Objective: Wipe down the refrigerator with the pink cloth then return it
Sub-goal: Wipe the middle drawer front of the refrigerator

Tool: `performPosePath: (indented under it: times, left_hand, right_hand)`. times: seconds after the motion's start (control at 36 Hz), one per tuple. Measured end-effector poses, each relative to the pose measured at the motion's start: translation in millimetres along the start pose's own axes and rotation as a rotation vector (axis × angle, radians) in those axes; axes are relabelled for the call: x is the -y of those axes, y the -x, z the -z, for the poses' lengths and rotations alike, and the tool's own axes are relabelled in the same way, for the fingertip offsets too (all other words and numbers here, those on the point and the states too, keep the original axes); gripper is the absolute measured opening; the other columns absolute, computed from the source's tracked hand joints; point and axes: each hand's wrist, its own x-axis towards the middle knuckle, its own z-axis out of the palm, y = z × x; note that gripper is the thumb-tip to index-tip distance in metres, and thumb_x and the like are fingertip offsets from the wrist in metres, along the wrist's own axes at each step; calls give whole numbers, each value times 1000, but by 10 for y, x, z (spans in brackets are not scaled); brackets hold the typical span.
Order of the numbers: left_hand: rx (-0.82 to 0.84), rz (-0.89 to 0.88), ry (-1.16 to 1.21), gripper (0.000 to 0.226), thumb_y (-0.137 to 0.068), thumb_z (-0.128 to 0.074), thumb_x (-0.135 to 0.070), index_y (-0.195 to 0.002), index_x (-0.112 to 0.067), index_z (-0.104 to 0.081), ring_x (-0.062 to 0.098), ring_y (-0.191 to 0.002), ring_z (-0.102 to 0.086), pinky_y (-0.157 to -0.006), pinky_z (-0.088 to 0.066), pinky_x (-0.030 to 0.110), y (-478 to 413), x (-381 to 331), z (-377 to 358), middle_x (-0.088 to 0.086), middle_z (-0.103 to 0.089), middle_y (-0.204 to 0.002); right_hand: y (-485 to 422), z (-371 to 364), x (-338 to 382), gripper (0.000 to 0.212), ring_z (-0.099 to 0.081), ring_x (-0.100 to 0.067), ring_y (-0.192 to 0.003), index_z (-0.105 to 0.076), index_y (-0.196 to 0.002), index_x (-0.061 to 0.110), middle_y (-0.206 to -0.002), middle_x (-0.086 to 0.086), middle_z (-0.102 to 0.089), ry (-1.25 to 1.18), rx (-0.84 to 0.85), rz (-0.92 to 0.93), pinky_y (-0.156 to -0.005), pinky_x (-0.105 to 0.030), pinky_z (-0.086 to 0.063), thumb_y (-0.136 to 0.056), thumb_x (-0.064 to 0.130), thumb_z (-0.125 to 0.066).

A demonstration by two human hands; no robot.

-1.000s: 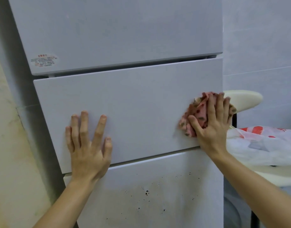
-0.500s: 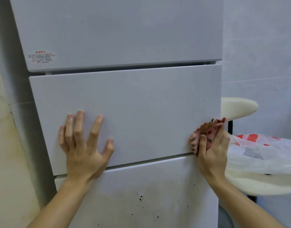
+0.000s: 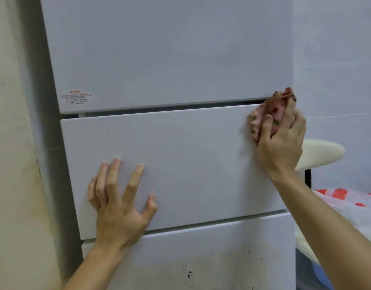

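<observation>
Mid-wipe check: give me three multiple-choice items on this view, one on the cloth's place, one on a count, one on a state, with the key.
1. Where on the refrigerator is the pink cloth?
A. top right corner of the middle panel
B. bottom left of that panel
C. lying on the floor

2. How many door panels show?
A. one
B. three
C. five

3. What state is the lowest panel in?
A. spotless
B. speckled black
C. cracked across

Key: 1 A, the right hand grips it there; 2 B, three stacked panels are in view; 3 B, dark specks dot it.
</observation>
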Motion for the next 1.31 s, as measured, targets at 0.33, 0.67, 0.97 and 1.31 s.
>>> performPosePath:
  times: [0.33, 0.67, 0.97, 1.31]
  left_hand:
    - [7, 19, 23, 65, -89, -55, -53, -145, -21, -56, 44, -150, -27, -122, -17, 58, -14, 10, 39, 21, -34, -158]
    - [41, -21, 12, 66, -91, -57, -59, -146, -22, -55, 39, -151, -30, -119, -23, 55, -40, 192, 131, 18, -38, -157]
    - [9, 104, 98, 62, -94, -50, -48, -146, -13, -49, 34, -152, -27, -123, -17, 50, -169, 390, 225, 16, -34, -159]
    - [-4, 125, 56, 69, -92, -55, -50, -144, -6, -46, 40, -148, -34, -117, -26, 56, -146, 370, 203, 22, -40, -155]
  right_hand:
    - [450, 311, -660, 62, -15, -35, -160, -38, -160, 17, -172, -18, -18, 106, 242, 580, -130, -52, -12, -104, 42, -43]
    - [142, -117, 403, 62, -20, -31, -159, -33, -162, 10, -169, -16, -28, 11, -46, 143, -130, -48, -11, -106, 36, -39]
    - [866, -529, 1303, 57, -32, -36, -154, -47, -154, 5, -162, -21, -41, -21, -29, 421, -130, -51, -17, -102, 30, -48]
    - [1125, -714, 2124, 54, -24, -28, -159, -48, -156, 14, -169, -13, -30, -171, 228, 789, -131, -49, -15, -106, 33, -54]
